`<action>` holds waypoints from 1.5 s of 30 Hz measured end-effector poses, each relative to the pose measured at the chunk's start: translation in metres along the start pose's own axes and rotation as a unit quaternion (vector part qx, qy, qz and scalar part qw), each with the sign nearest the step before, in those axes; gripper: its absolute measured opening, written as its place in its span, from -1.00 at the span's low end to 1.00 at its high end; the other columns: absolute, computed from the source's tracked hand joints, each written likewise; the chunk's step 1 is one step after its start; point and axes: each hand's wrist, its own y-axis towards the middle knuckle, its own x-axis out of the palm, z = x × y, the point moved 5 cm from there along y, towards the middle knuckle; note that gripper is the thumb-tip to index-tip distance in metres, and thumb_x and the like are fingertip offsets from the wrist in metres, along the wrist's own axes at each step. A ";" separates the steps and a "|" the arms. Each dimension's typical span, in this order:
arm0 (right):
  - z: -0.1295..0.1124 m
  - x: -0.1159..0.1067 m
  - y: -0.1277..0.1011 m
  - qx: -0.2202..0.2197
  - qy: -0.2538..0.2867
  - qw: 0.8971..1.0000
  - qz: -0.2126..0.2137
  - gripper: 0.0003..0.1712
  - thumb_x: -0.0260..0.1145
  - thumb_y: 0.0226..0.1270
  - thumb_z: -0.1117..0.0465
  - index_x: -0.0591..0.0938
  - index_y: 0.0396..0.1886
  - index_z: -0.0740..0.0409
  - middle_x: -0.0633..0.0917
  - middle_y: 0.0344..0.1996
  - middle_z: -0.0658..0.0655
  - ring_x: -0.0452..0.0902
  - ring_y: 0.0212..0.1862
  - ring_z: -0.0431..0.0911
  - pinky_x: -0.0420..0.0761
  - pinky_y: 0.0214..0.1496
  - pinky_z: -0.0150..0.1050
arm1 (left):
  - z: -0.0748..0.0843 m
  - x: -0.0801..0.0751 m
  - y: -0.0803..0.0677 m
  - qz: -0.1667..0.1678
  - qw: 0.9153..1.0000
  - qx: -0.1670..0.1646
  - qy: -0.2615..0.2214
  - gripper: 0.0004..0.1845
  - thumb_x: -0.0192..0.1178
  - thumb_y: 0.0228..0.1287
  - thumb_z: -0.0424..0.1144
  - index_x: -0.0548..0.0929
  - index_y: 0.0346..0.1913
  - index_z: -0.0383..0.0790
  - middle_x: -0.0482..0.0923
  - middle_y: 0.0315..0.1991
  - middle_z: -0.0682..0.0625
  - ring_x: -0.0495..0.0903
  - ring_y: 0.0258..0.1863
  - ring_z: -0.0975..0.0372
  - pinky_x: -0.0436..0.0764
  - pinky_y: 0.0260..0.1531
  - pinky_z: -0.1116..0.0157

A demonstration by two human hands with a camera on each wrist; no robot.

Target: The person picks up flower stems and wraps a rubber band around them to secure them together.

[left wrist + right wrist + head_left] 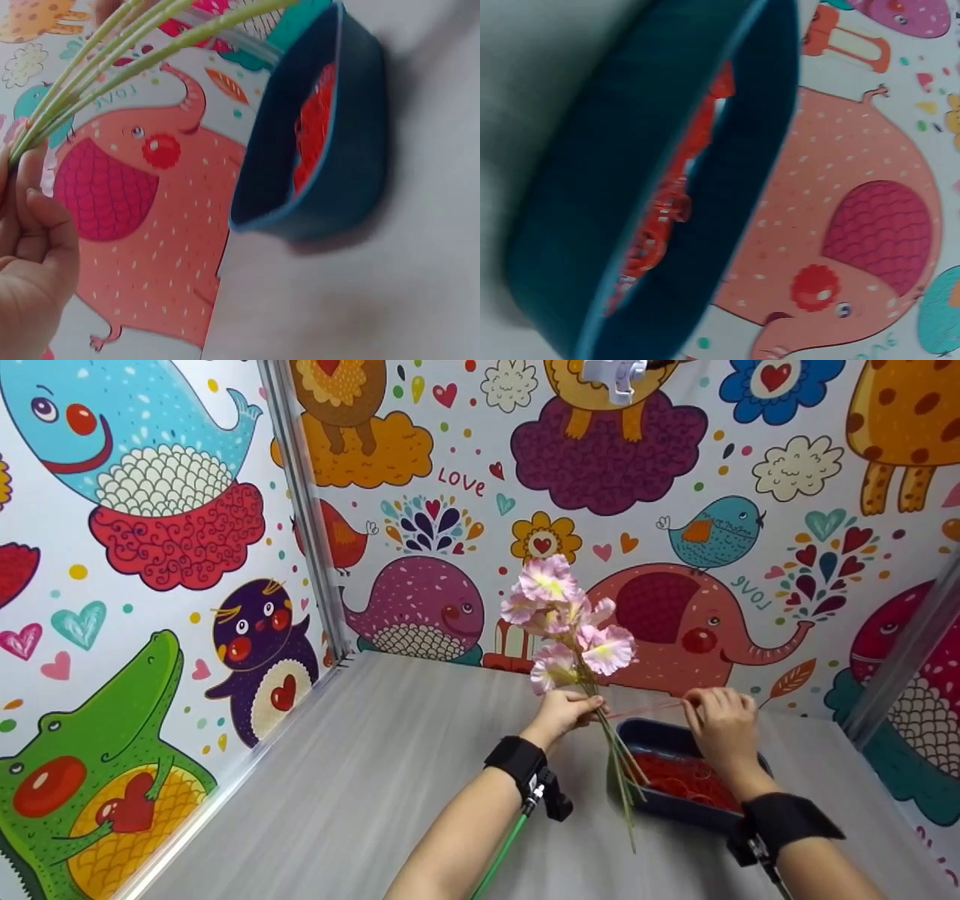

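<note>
A bunch of pink artificial flowers [607,649] stands upright in my left hand [561,715], whose fingers grip the green stems [150,60] just below the blooms. The stem ends hang down past the near left side of a dark blue bin [675,804]. From the stems a thin red rubber band [646,710] stretches to the right. My right hand [724,731] pinches its other end above the bin, fingers curled. Inside the bin lies a heap of red rubber bands [656,232].
The bin stands on a grey tabletop [360,780] near the back wall panel [487,532], which is covered in cartoon animals. A side panel [187,607] rises on the left. A white clamp-like fixture [619,376] hangs at the top.
</note>
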 end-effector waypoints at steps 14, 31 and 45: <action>-0.031 0.026 -0.027 0.063 0.039 0.997 -0.015 -0.87 0.35 0.02 0.38 0.59 -0.42 0.36 0.62 -0.50 0.31 0.51 -0.37 0.21 0.36 -0.28 0.13 | 0.022 0.024 -0.003 0.048 0.969 -0.022 -0.243 -0.71 0.19 0.34 -0.34 0.63 -0.04 -0.55 0.73 -0.45 0.02 0.60 -0.60 0.44 0.48 -0.51 0.51; -0.125 0.039 -0.034 0.141 0.155 0.976 -0.060 -0.88 0.43 0.05 0.38 0.61 -0.49 0.27 0.64 -0.55 0.12 0.50 -0.43 0.00 0.49 -0.31 -0.09 | 0.023 0.018 -0.002 0.216 0.952 0.094 -0.196 -0.75 0.26 0.27 -0.36 0.68 -0.20 -0.59 0.73 -0.33 -0.29 0.59 -0.61 0.43 0.58 -0.44 0.47; -0.127 -0.006 0.014 -0.081 0.109 0.991 0.002 -0.94 0.34 0.08 0.31 0.64 -0.50 0.23 0.62 -0.58 0.09 0.48 -0.46 0.01 0.42 -0.44 -0.12 | 0.010 0.000 0.000 0.238 0.964 0.101 -0.063 -0.75 0.29 0.25 -0.29 0.74 -0.29 -0.50 0.74 -0.41 -0.23 0.75 -0.40 0.17 0.67 -0.23 0.26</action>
